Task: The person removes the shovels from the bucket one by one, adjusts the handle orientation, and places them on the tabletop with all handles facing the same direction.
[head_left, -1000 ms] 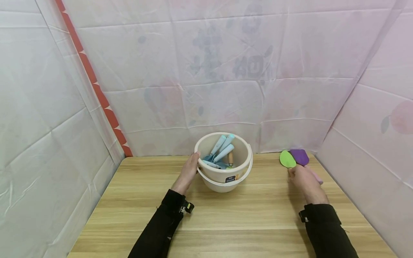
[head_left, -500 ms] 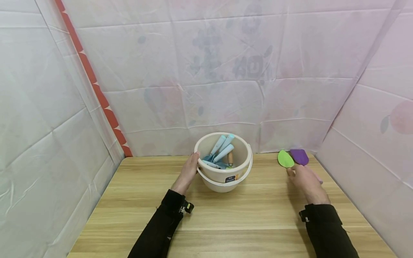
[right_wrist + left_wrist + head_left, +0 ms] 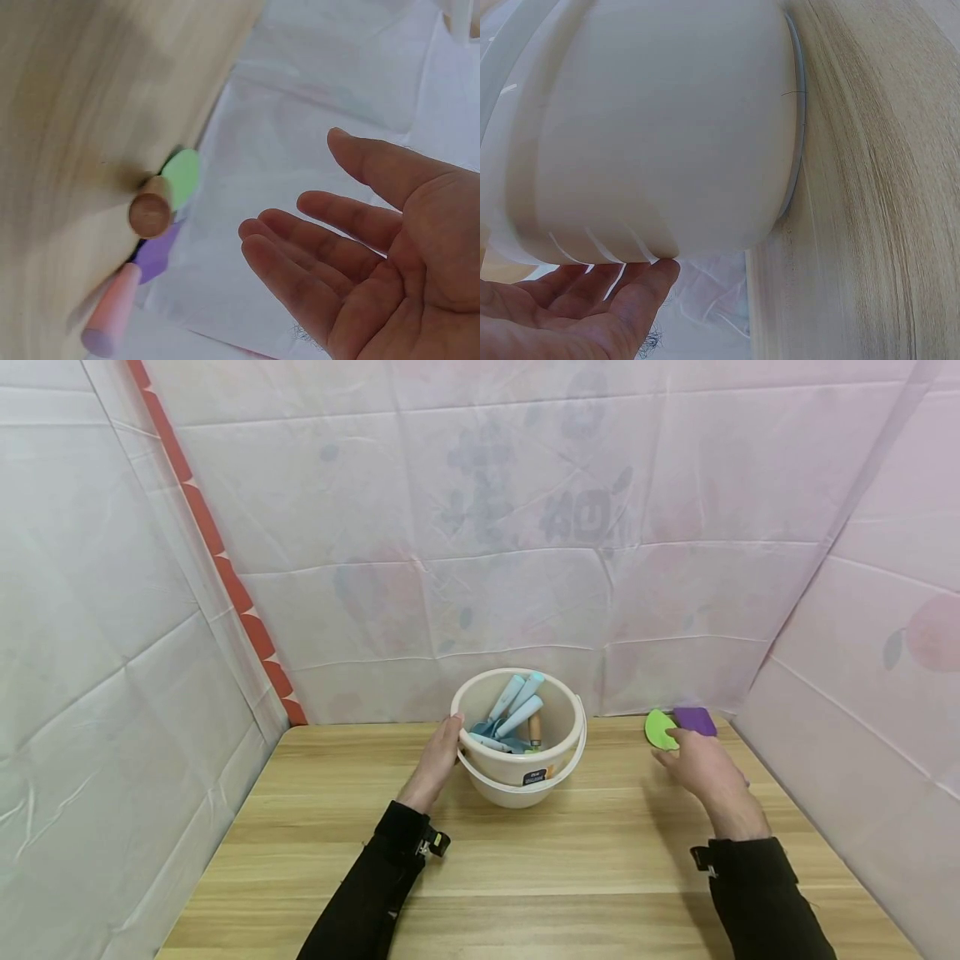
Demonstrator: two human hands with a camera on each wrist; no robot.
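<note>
The white bucket (image 3: 520, 739) stood on the wooden table (image 3: 525, 877), close to the back sheet wall (image 3: 480, 527), and serves here as the reference. The left hand (image 3: 438, 760) lay flat against the bucket's left wall, fingers straight, fingertips at the rim; the left wrist view showed the same palm (image 3: 570, 315) under the curve of the bucket (image 3: 652, 127), pressing rather than gripping. Inside the bucket stood several light-blue-handled tools (image 3: 517, 702) and one wooden-handled tool (image 3: 536, 729), all leaning against the inner wall.

To the right of the bucket, well apart from it, lay a green spade (image 3: 658, 729) and a purple spade (image 3: 695, 720), side by side and touching or nearly so. The right hand (image 3: 701, 764) hovered just over them, fingers relaxed and spread, holding nothing. The right wrist view confirmed the open palm (image 3: 375, 247) clear of the green blade (image 3: 180, 178), its wooden handle end (image 3: 150, 214), the purple blade (image 3: 159, 251) and its pink handle (image 3: 111, 315). That view was motion-blurred, so whether a fingertip grazed the green blade could not be settled.

Black sleeves (image 3: 375, 885) covered both forearms.
</note>
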